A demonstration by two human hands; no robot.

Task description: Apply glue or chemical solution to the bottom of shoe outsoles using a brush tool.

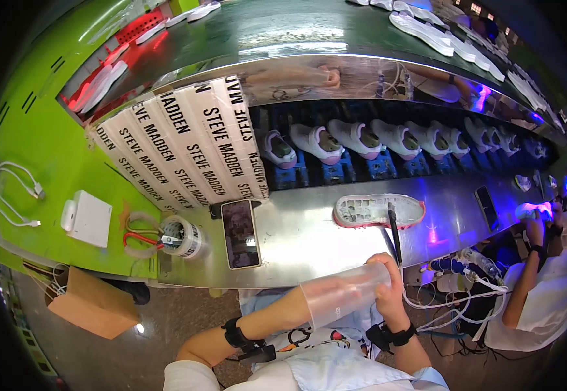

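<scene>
A translucent plastic cup (326, 306) lies sideways in front of me, above the near edge of the metal bench. My right hand (390, 293) is closed around its right end. My left forearm meets the cup's left end, and my left hand (355, 281) shows only as a blur through the plastic; its fingers cannot be made out. Just beyond, a white shoe sole (348, 212) with a pink edge lies with its gridded hollow side up. A slim black-handled tool (395, 231) slants from the sole toward my right hand; whether my fingers touch it is unclear.
A phone (241, 234), a tape roll (180, 236) with tools in it and a printed carton (186, 146) stand left. White shoes (362, 140) line a conveyor behind the bench. A co-worker (537, 300) sits right, near white cables (456, 300). A brown box (94, 303) is lower left.
</scene>
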